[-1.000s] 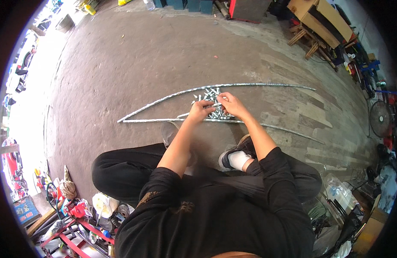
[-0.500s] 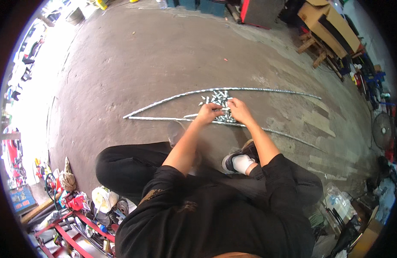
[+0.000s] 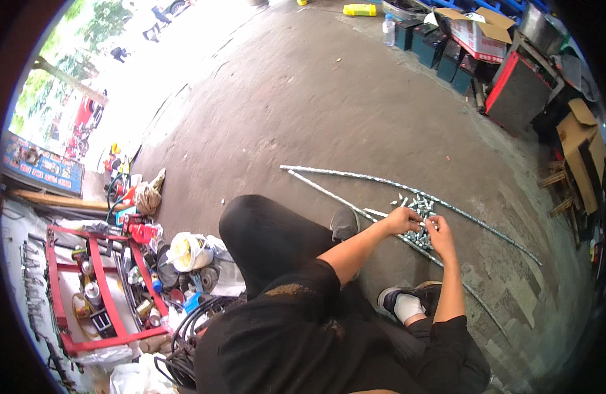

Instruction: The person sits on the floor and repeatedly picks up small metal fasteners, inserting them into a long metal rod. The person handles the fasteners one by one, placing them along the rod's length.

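A heap of small silvery metal pieces, like short bolts, (image 3: 419, 204) lies on the floor in front of me. Over it, my left hand (image 3: 401, 221) is closed in a pinch, its fingertips close to the other hand's. My right hand (image 3: 441, 238) pinches a small pale metal piece (image 3: 425, 224) between thumb and fingers. What the left fingers hold is too small to make out. On the far side of the heap runs a long silvery rod (image 3: 381, 177); another long rod (image 3: 322, 187) passes on the near side. Their left ends almost meet.
My bent leg (image 3: 267, 230) and shoes border the work. To the left stand a red metal frame (image 3: 106, 282), a white bucket (image 3: 190, 252) and cables. Cardboard boxes (image 3: 477, 39), dark batteries (image 3: 429, 49) and a red-edged cabinet (image 3: 519, 85) line the far right.
The view has swung left, so the heap, rods and hands appear farther right, and more of the left-side clutter shows. Both hands stay close together over the metal pieces.
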`<action>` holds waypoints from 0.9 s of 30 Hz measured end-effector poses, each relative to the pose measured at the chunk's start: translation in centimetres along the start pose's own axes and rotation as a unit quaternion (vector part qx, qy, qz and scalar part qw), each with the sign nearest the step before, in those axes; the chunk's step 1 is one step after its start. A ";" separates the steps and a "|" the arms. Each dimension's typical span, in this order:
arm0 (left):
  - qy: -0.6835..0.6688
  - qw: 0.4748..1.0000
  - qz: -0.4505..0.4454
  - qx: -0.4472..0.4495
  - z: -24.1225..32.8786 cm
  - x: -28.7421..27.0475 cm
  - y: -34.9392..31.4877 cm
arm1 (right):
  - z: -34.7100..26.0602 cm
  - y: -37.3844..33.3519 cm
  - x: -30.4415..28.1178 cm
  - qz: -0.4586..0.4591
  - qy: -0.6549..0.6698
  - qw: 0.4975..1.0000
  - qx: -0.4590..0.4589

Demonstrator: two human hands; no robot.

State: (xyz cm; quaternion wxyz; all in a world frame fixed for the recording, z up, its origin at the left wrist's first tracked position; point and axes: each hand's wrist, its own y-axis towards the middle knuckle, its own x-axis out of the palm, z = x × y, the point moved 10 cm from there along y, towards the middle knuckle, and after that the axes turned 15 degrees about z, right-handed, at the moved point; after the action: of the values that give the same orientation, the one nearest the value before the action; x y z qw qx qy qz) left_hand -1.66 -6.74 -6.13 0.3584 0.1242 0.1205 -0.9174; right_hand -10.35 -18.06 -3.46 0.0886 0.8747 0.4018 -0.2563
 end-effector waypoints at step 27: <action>0.185 0.977 -0.098 0.034 -1.6 2.1 1.3 | -3.3 -1.6 -0.3 -0.026 -0.219 0.930 -0.295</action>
State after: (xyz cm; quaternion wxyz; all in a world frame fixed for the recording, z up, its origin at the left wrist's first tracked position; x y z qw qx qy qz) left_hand -2.05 -8.49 -8.51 0.2342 0.2919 0.1651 -0.9125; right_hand -10.44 -16.02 -0.39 0.4222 0.7204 0.4523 -0.3134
